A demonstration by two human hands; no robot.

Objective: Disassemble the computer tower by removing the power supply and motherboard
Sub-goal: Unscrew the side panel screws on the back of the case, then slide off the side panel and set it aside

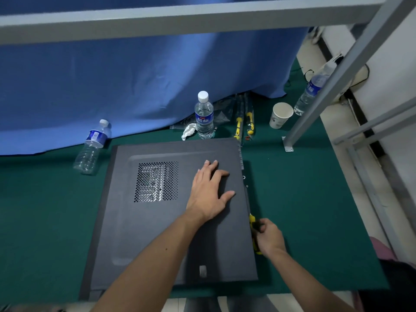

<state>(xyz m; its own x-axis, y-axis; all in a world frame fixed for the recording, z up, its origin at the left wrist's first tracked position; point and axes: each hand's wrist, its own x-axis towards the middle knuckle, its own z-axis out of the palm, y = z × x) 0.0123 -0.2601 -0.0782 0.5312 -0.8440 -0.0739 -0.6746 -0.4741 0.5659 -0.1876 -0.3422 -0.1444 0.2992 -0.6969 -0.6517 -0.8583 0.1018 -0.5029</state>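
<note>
Black sheet metal filled the middle of the green surface point(304, 210), where the computer tower point(162, 221) lay on its side, its side panel point(126, 221) closed and facing up. The left hand point(208, 194) pressed flat on that panel, fingers spread, holding nothing. At four o'clock from it, the right hand point(269, 236) was closed around a yellow-and-black screwdriver point(255, 230) held against the tower's rear edge, its tip hidden. Water bottles point(204, 115) and a paper cup point(280, 114) stood at twelve and one o'clock beside spare screwdrivers point(238, 126). The tower looked heavy and rigid; the thin panel would likely flex and have sharp edges, so it seemed best gripped along its rear lip once the screws were out. The power supply and motherboard remained unseen inside.
</note>
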